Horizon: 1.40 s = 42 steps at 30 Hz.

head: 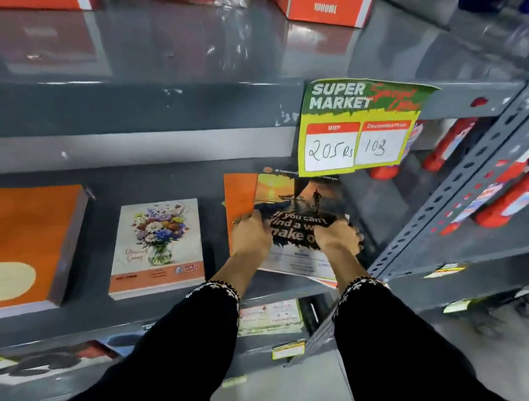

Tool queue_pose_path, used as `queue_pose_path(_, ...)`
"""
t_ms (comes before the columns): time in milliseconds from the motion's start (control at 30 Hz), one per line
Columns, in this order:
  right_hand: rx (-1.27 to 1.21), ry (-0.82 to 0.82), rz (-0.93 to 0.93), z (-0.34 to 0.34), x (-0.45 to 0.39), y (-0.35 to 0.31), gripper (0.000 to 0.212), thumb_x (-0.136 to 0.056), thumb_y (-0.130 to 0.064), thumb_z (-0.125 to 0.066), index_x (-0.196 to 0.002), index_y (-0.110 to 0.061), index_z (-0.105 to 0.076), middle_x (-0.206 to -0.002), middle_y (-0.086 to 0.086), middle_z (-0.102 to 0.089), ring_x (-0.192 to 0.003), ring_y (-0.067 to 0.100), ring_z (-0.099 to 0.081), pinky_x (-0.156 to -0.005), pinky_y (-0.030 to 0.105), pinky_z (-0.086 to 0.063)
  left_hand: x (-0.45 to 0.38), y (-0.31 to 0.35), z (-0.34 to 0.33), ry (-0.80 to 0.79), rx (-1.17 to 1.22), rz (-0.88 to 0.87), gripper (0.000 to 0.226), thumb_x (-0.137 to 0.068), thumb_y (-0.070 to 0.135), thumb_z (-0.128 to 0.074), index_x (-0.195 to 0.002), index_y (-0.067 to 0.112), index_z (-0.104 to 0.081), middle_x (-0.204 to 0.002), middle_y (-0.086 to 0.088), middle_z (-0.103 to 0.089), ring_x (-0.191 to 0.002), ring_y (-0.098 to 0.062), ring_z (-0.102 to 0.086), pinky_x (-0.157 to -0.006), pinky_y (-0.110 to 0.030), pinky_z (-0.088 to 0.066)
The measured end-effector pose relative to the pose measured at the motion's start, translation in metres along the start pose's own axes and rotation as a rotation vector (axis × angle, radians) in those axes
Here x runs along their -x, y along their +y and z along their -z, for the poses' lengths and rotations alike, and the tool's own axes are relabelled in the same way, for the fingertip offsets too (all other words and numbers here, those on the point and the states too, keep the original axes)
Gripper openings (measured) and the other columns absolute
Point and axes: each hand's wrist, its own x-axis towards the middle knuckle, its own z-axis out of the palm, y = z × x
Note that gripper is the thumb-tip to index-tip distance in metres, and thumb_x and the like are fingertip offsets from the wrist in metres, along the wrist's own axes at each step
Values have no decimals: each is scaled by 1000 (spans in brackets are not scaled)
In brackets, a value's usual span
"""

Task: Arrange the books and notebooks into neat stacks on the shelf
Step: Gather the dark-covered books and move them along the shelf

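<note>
Squaring the top notebook (302, 213) on its pile was the step in hand, by my judgement. To do it well, both hands should have pressed the cover flat, drawn its edges into line with the orange book (238, 192) beneath, and pushed the whole pile back until its front edge no longer overhung the shelf (115, 169).

The left hand (251, 233) lay palm down on the notebook's left part, fingers curled over the cover. The right hand (337, 237) lay likewise on the right part, fingers bent and bearing on the cover near its right edge. Whether either hand gripped the notebook's edge or merely pressed upon it could not be told; motion blur obscured the fingertips.

The notebook sat at the right end of the shelf, under a price sign (359, 128) and near the upright post (460, 182). It was skewed on the orange book, whose left margin showed beyond it. Its near edge projected toward the person, past the shelf front.

Two other piles stood apart to the left: a flower notebook (159, 246) near the left forearm, and a large orange pile (3, 242) farther off.
</note>
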Motion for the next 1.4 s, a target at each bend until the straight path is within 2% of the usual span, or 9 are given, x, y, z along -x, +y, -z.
queue_pose_path(133,-28,64,-4,1,6,-2,55,-79,-24,-58,-129,-1,-50,-138,20,-45,-128,37,-41,-105,44,-39,-5,2,4,20,208,90,35,-91,5,-50,-126,3,-51,-124,-20,-58,-113,-39,-58,-97,-44,-49)
queue_pose_path(333,-176,195,-28,-1,34,-15,54,-80,-22,-59,-128,3,-49,-137,24,-43,-128,39,-39,-109,43,-35,-4,-13,26,112,326,63,42,-87,-8,-46,-128,1,-53,-129,-25,-53,-118,-40,-53,-104,-41,-43)
queue_pose_path(500,-296,200,29,-20,91,-54,50,-75,-24,-58,-118,1,-58,-133,23,-51,-126,37,-45,-107,43,-41,-1,-68,67,185,364,29,44,-84,-8,-48,-126,1,-57,-125,-23,-60,-119,-38,-55,-107,-42,-44)
queue_pose_path(633,-350,205,106,-58,160,-101,42,-81,-18,-60,-116,4,-58,-132,23,-50,-124,36,-44,-107,36,-37,8,-144,125,259,345,37,45,-86,-5,-48,-128,6,-58,-123,-22,-62,-116,-38,-57,-104,-45,-47)
queue_pose_path(733,-366,190,132,-93,215,-136,43,-84,-21,-60,-118,5,-56,-134,22,-47,-125,36,-44,-105,38,-39,14,-209,170,314,302,0,45,-82,-4,-50,-125,6,-61,-118,-23,-67,-113,-38,-60,-102,-46,-49)
queue_pose_path(833,-374,135,158,-130,270,-173,46,-84,-20,-58,-122,4,-54,-138,23,-44,-129,35,-43,-105,40,-41,31,-267,224,342,258,29,44,-83,-1,-53,-125,8,-61,-118,-21,-68,-111,-37,-61,-100,-43,-49)
queue_pose_path(1000,-415,-12,247,-197,362,-246,46,-81,-20,-58,-120,5,-57,-132,25,-52,-127,37,-45,-106,39,-42,71,-375,314,448,323,147,42,-83,-7,-49,-120,5,-65,-112,-23,-71,-105,-36,-65,-95,-42,-53)
queue_pose_path(1133,-413,-126,319,-243,420,-295,40,-82,-13,-56,-119,5,-56,-132,23,-51,-127,36,-43,-107,39,-40,91,-446,372,503,397,237,40,-85,-10,-52,-122,0,-63,-123,-19,-66,-114,-32,-62,-107,-38,-46)
queue_pose_path(1400,-444,-382,414,-307,483,-354,43,-84,2,-51,-126,4,-51,-128,22,-59,-117,36,-57,-100,39,-51,110,-551,439,544,313,341,38,-83,-10,-49,-115,1,-67,-115,-22,-70,-108,-32,-66,-100,-39,-51)
